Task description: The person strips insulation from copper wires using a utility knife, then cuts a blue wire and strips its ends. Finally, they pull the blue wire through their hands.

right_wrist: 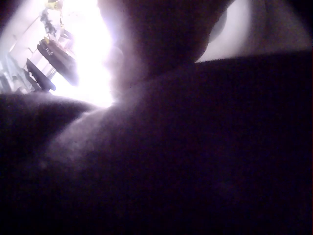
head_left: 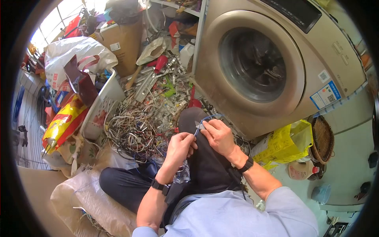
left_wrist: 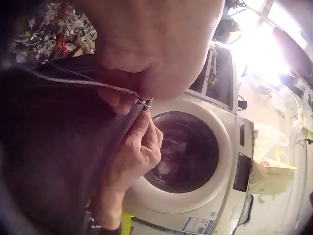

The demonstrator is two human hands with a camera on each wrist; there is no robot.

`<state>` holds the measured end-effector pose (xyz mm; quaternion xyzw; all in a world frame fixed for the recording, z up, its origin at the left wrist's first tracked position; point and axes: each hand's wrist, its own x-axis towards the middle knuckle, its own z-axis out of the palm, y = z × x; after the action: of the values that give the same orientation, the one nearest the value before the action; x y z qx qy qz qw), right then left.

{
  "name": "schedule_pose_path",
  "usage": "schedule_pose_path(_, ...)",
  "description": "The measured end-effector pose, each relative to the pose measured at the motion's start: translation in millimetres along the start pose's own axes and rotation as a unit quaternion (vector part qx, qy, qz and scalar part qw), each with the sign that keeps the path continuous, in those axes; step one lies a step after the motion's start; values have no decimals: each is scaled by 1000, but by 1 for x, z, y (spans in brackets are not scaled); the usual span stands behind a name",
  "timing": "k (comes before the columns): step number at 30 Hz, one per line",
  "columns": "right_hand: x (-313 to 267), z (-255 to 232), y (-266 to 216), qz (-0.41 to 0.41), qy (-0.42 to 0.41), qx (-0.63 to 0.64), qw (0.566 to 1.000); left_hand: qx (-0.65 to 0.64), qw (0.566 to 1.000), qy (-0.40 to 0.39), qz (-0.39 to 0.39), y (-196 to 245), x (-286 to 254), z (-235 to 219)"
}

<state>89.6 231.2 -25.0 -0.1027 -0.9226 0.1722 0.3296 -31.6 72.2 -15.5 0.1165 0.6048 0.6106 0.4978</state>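
In front of my bent knee (head_left: 193, 118) both hands work close together on a thin blue-and-white cable (head_left: 213, 115). My left hand (head_left: 181, 148) pinches the cable between thumb and fingertips. Just across from it, my right hand (head_left: 219, 136) has its thumb and fingers closed on a small silvery metal piece (head_left: 199, 125) set against the cable. From the left wrist, a pale strand (left_wrist: 88, 83) runs under the left hand to a small metal bit (left_wrist: 145, 103) at the right fingertips. Dark cloth fills most of the right wrist view, so the right fingers are hidden there.
A tangled heap of cables (head_left: 134, 126) lies on the floor to the left, with metal scraps (head_left: 146, 85) beyond. The washing machine (head_left: 252, 114) stands close at the right. Nearby are a full white bin (head_left: 108, 98), a woven sack (head_left: 87, 197) and a yellow bag (head_left: 284, 146).
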Motion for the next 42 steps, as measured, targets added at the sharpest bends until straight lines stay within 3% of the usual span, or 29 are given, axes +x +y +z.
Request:
schedule_pose_path(13,0,2,7,4,-1,22,1000,144,976,95,137,-22,21,12)
schedule_pose_path(16,-2,1,9,-9,-1,25,1000,133,978,101,128,-22,13,13)
schedule_pose_path(21,-8,-1,3,-23,-2,30,999,-39,996,61,57,-27,-1,8)
schedule_pose_path(30,-8,-3,-4,-50,-11,25,998,-136,989,52,13,-31,-11,0)
schedule_pose_path(37,-1,-6,-6,-67,-37,30,997,-126,991,24,-22,-26,-3,-1)
schedule_pose_path(40,2,-1,6,-35,4,15,999,-168,986,5,-24,-29,-8,-13)
schedule_pose_path(42,-2,2,13,-5,20,14,1000,-208,975,11,-74,-37,-23,-25)
